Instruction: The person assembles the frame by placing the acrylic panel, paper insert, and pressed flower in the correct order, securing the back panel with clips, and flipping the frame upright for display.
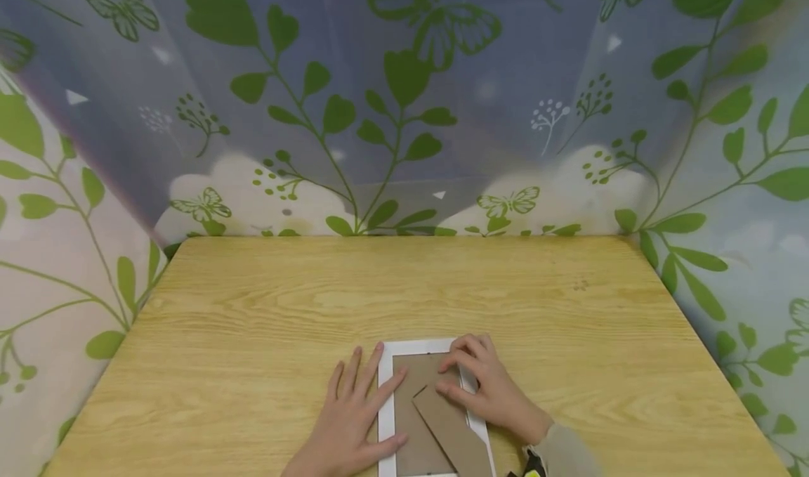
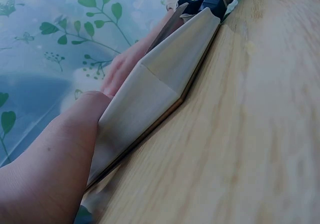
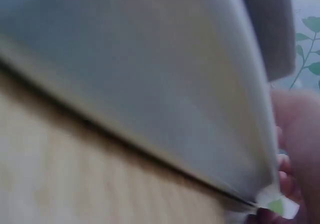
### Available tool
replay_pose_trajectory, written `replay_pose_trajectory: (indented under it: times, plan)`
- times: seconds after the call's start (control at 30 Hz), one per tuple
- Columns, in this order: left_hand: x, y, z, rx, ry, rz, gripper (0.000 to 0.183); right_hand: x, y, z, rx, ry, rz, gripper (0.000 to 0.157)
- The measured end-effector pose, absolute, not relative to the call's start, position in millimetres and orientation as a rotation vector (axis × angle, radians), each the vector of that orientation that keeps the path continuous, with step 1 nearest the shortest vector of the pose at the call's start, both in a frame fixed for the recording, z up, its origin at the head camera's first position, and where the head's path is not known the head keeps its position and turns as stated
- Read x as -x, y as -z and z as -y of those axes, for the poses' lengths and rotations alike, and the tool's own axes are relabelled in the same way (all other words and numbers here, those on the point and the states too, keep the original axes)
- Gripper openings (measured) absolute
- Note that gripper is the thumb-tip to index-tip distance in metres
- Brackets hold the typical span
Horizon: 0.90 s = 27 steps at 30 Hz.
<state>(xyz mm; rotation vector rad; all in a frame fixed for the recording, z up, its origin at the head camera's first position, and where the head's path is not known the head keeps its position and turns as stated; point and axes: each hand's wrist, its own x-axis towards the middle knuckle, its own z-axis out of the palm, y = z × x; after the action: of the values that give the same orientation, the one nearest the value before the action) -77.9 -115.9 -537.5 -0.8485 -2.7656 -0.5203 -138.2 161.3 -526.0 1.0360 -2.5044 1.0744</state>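
A white-bordered picture frame (image 1: 385, 428) lies on its front at the table's near side, brown backing board (image 1: 404, 456) upward. The board's easel leg (image 1: 445, 421) slants toward the lower right. My left hand (image 1: 354, 421) rests spread along the left border, thumb and forefinger reaching the board. With bent fingers, my right hand (image 1: 489, 386) touches the upper right of the board and border; thumb and forefinger stand apart near the leg's top. In the right wrist view the frame's side (image 3: 150, 74) hides much of that hand, so its grip is unclear.
The wood-grain table (image 1: 284, 301) stretches beyond and to both sides of the frame. Curtains (image 1: 404, 147) printed with leaves and butterflies enclose it at the back and sides. A black device with a yellow mark (image 1: 534, 463) sits at my right wrist.
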Motion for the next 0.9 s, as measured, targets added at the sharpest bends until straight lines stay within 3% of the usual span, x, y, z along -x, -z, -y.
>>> replay_pose_trajectory:
  times: [0.23,0.33,0.73,0.9]
  plan:
    - [79,538,116,0.854,0.521,2.765,0.082,133,510,-166,-1.088,-1.13,2.703,0.066]
    - [79,537,116,0.856,0.518,2.76,0.082,132,507,-167,-1.105,-1.108,2.741,0.078]
    - [78,536,116,0.849,0.525,2.771,0.073,143,502,-169,-1.139,-1.147,2.768,0.088]
    - [79,537,116,0.85,0.517,2.784,0.074,165,486,-167,-1.138,-1.284,2.853,0.06]
